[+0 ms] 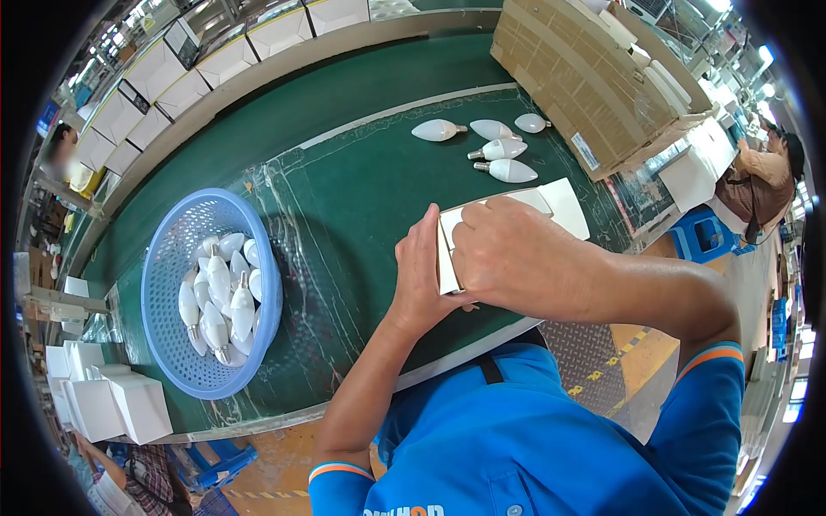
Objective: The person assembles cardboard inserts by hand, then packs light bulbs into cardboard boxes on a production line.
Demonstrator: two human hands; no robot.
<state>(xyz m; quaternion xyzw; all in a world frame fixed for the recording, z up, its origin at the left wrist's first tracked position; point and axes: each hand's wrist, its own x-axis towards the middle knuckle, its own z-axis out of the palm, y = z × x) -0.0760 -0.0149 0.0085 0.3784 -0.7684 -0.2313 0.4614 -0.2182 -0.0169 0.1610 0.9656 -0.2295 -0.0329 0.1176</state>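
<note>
My left hand point(419, 277) is wrapped round the side of a small white cardboard box point(446, 258), held at the table's near edge. Curled with its knuckles up, my right hand point(509, 254) is at the box's top and covers most of it. What its fingers grip is hidden. White flaps point(564, 209) stick out beyond the right hand. Just past the box, several white candle-shaped bulbs point(506, 170) lie on the green tabletop point(344, 198).
A blue plastic basket point(268, 297) on the left holds several more candle bulbs point(219, 275). White boxes point(138, 404) stand at the near left corner. One large cardboard carton point(594, 86) sits at the back right. Other people point(761, 181) are seated farther off.
</note>
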